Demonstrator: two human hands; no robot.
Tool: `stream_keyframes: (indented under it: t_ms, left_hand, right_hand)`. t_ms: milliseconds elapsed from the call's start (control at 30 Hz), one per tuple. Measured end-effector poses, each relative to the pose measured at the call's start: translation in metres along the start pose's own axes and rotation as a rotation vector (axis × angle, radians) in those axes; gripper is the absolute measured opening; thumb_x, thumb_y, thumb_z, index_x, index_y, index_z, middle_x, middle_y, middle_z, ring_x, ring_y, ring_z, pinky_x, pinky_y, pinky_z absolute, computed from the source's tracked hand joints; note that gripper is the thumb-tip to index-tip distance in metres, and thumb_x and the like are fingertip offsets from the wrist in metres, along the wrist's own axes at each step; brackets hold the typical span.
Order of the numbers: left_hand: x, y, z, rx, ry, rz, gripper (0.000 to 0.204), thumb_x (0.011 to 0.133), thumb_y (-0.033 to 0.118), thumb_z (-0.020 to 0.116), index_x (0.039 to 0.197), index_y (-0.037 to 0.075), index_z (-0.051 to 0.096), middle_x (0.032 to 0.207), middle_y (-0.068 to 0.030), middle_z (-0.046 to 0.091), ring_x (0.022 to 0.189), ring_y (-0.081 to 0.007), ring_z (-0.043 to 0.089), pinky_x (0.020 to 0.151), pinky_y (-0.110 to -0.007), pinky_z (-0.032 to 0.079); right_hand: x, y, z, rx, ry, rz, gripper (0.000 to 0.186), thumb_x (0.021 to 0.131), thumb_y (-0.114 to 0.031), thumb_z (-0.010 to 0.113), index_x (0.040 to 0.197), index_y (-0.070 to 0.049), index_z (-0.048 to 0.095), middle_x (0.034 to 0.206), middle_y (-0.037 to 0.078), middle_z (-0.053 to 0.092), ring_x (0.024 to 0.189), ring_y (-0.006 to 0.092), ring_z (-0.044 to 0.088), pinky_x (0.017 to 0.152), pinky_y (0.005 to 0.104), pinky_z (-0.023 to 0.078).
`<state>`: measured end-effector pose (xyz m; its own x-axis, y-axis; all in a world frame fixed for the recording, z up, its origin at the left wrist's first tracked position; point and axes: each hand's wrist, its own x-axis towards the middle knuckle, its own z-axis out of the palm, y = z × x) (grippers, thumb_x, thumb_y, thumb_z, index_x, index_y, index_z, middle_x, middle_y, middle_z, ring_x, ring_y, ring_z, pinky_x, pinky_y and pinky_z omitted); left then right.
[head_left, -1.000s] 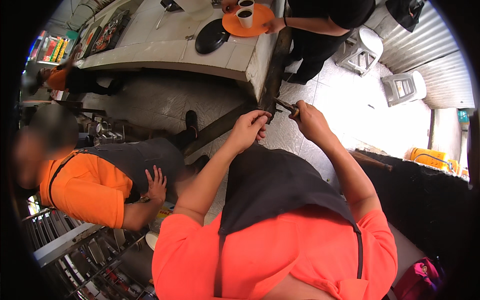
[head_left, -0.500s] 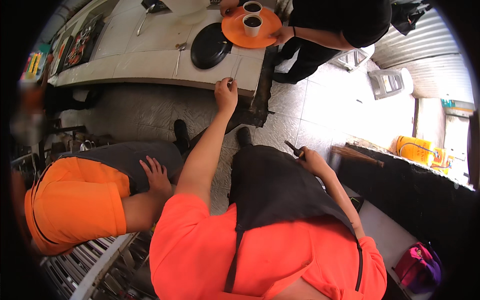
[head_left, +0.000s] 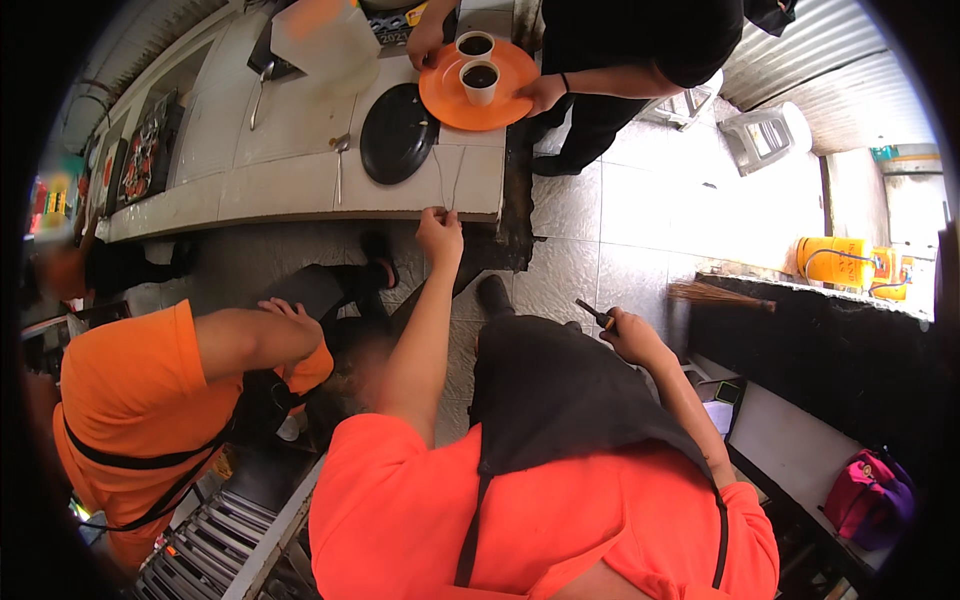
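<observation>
My left hand (head_left: 440, 238) is stretched to the counter's near edge, its fingers pinched on a thin two-pronged metal utensil (head_left: 456, 180) whose prongs lie over the counter; it looks like slim tongs. Just beyond is a black oval plate (head_left: 398, 134). Lower right, my right hand (head_left: 637, 335) is closed round a short dark tool (head_left: 596, 314) with a narrow end; its exact kind cannot be made out. Across the counter corner, another person's hands hold an orange plate (head_left: 510, 75) bearing two white cups (head_left: 480, 84) of dark liquid.
On the tiled counter (head_left: 290, 190) lie a spoon (head_left: 340, 165) and another long-handled utensil (head_left: 261, 98). A co-worker in orange (head_left: 150, 370) bends close on my left, beside a slatted metal rack (head_left: 205, 545). Right are a straw broom (head_left: 720, 293), yellow cylinders (head_left: 835, 260) and a pink-purple bag (head_left: 868, 495).
The view has shifted, so the counter sits lower in it. My hands keep their grips. The co-worker on my left has turned and leaned over, bringing an arm across the body.
</observation>
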<state>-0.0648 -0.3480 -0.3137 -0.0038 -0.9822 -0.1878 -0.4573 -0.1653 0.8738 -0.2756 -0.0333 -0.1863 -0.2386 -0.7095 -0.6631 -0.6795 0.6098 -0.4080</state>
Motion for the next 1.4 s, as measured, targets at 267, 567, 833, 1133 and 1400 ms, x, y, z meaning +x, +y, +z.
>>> stream_keyframes:
  t_ms: [267, 567, 833, 1133, 1400]
  left_hand:
    - [0.003, -0.003, 0.002, 0.07, 0.016, 0.039, 0.013, 0.088, 0.013, 0.071, 0.092, 0.001, 0.067, 0.078, -0.012, 0.073, 0.073, -0.0276, 0.072, 0.073, -0.04, 0.055]
    - [0.042, -0.02, 0.004, 0.39, 0.171, 0.182, 0.038, 0.08, 0.031, 0.079, 0.102, 0.001, 0.069, 0.099, -0.0202, 0.072, 0.099, -0.0399, 0.067, 0.087, -0.047, 0.052]
    - [0.026, -0.008, 0.029, 0.499, 0.181, 0.019, 0.025, 0.084, 0.019, 0.071, 0.097, -0.003, 0.074, 0.098, -0.0195, 0.074, 0.093, -0.0369, 0.071, 0.084, -0.046, 0.054]
    - [0.052, -0.005, 0.016, 0.512, 0.14, 0.046, 0.034, 0.078, 0.026, 0.076, 0.1, 0.001, 0.07, 0.104, -0.0233, 0.071, 0.102, -0.0413, 0.068, 0.087, -0.048, 0.054]
    - [0.009, 0.063, 0.009, 0.872, -0.144, 0.069, 0.035, 0.094, 0.032, 0.064, 0.109, 0.0, 0.068, 0.11, -0.02, 0.069, 0.102, -0.0368, 0.069, 0.085, -0.047, 0.057]
  right_hand:
    - [-0.011, 0.031, 0.017, -0.013, -0.008, -0.023, 0.036, 0.089, -0.025, 0.07, 0.107, 0.003, 0.056, 0.095, 0.027, 0.069, 0.095, 0.0461, 0.065, 0.082, 0.0519, 0.051]
    - [-0.053, 0.102, 0.007, -0.069, 0.036, -0.051, 0.036, 0.09, -0.026, 0.066, 0.108, 0.004, 0.059, 0.096, 0.027, 0.068, 0.095, 0.0452, 0.065, 0.083, 0.0522, 0.051]
    - [-0.101, 0.199, 0.04, 0.031, -0.004, 0.085, 0.036, 0.086, -0.019, 0.065, 0.114, 0.002, 0.059, 0.102, 0.027, 0.069, 0.099, 0.0448, 0.066, 0.085, 0.0515, 0.052]
    - [-0.092, 0.206, 0.095, 0.097, 0.094, 0.069, 0.031, 0.088, -0.02, 0.063, 0.11, 0.002, 0.06, 0.104, 0.03, 0.068, 0.101, 0.0462, 0.064, 0.086, 0.0528, 0.05]
    - [-0.078, 0.209, 0.095, 0.013, 0.018, 0.009, 0.036, 0.088, -0.025, 0.062, 0.106, 0.005, 0.058, 0.095, 0.033, 0.067, 0.094, 0.0503, 0.065, 0.081, 0.0551, 0.051]
